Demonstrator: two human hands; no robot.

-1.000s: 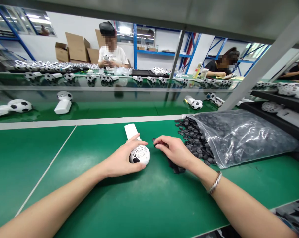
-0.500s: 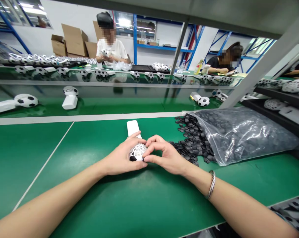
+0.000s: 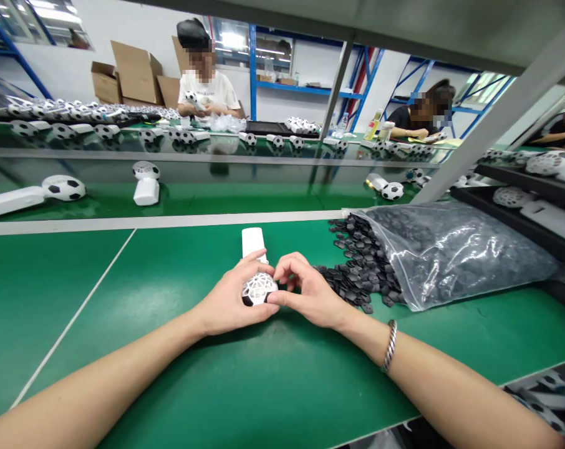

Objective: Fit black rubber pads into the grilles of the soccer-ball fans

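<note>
Holding with left hand [image 3: 226, 304], curled closely around the round latticed head of a football-patterned white plastic device [image 3: 259, 289]; set narrowly against its right side with right hand [image 3: 314, 298], cannot tell whether pinching a loose piece. Resting mid-tabletop [image 3: 282, 374] on green, handle toward far edge. Probably light, stiff, slightly slippery; best taken by rounded sides, sparing thin lattice. Just beyond right hand, flat black plastic pieces [image 3: 369, 265], spilling from a clear plastic bag [image 3: 460, 262] toward far right corner. More room leftward and toward near edge
</note>
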